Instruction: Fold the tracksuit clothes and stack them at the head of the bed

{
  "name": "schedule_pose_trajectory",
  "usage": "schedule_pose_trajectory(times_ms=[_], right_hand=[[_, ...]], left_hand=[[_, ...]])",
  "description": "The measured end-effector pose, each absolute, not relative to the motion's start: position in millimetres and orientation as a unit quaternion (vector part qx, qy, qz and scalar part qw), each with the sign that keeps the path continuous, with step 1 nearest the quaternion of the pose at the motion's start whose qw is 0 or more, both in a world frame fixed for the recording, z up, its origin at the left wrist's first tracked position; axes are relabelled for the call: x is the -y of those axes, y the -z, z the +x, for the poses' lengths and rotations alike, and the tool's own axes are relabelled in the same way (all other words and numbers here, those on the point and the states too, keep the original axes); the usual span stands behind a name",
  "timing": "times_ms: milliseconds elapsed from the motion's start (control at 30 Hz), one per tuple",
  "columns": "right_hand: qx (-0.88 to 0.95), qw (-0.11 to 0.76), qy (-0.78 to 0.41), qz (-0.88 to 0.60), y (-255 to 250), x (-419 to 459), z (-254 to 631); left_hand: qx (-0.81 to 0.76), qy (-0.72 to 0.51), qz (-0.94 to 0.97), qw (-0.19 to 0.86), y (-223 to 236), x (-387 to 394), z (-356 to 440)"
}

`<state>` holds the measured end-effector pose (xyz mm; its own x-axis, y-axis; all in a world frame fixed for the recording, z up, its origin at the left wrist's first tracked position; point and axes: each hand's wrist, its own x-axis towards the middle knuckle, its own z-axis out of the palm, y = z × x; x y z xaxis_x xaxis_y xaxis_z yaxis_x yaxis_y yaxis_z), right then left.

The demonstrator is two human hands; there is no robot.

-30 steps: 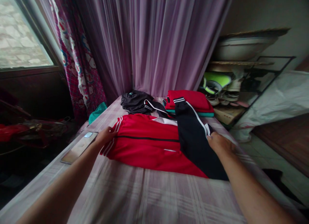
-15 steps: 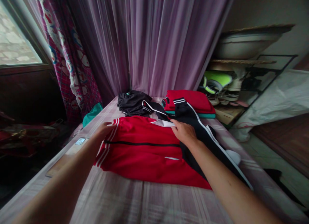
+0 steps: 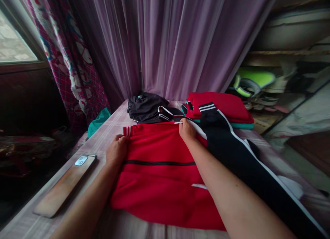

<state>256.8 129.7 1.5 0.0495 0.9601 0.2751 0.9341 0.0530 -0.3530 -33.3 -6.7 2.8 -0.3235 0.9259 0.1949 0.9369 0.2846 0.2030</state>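
Note:
A red jacket (image 3: 160,184) with a black zipper and dark sleeves lies spread sideways before me. My left hand (image 3: 117,151) is closed on its white-striped hem at the left. Farther right, my right hand (image 3: 187,129) pinches the jacket's far edge, by a bit of white fabric. One dark sleeve (image 3: 232,153) with a white stripe stretches toward the lower right, its striped cuff pointing away from me. The other sleeve (image 3: 172,114) lies beyond my right hand, partly hidden.
A phone (image 3: 65,185) lies on the checked cloth (image 3: 116,120) at the left. Behind the jacket are a crumpled dark garment (image 3: 146,106) and a folded red and teal stack (image 3: 219,105). A purple curtain (image 3: 165,43) hangs at the back; a shelf with shoes (image 3: 268,100) stands right.
My left hand has closed on the hem, and its edge has drawn up and inward. My right hand now grips the jacket's far edge. The view has moved closer.

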Motion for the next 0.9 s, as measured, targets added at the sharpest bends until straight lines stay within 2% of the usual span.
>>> schedule_pose_trajectory(times_ms=[167, 367, 433, 567, 633, 767, 900], right_hand=[[0.738, 0.247, 0.006, -0.628, 27.0, -135.1, 260.1], [0.804, 0.256, -0.048, -0.535, 19.0, -96.3, 258.6], [0.846, 0.211, -0.038, -0.489, 17.6, -77.5, 255.0], [0.857, 0.047, -0.084, -0.506, 15.7, -57.4, 246.7], [0.848, 0.026, -0.104, -0.520, 11.2, -53.8, 245.4], [0.840, 0.074, -0.087, -0.530, -4.7, -35.8, 261.1], [0.847, 0.160, -0.006, -0.507, -16.4, -2.0, 314.0]], left_hand=[[0.801, 0.145, -0.581, 0.022, 0.3, 3.4, -35.2], [0.797, 0.153, -0.584, 0.006, -1.0, 3.0, -33.9], [0.798, 0.153, -0.583, 0.007, -1.7, 2.6, -33.8], [0.798, 0.141, -0.585, 0.017, -2.7, 1.4, -34.7], [0.794, 0.132, -0.593, 0.020, -2.6, 1.3, -35.3], [0.783, 0.127, -0.608, 0.014, -1.0, 1.0, -37.5], [0.777, 0.116, -0.618, 0.013, -6.1, -4.0, -42.4]])
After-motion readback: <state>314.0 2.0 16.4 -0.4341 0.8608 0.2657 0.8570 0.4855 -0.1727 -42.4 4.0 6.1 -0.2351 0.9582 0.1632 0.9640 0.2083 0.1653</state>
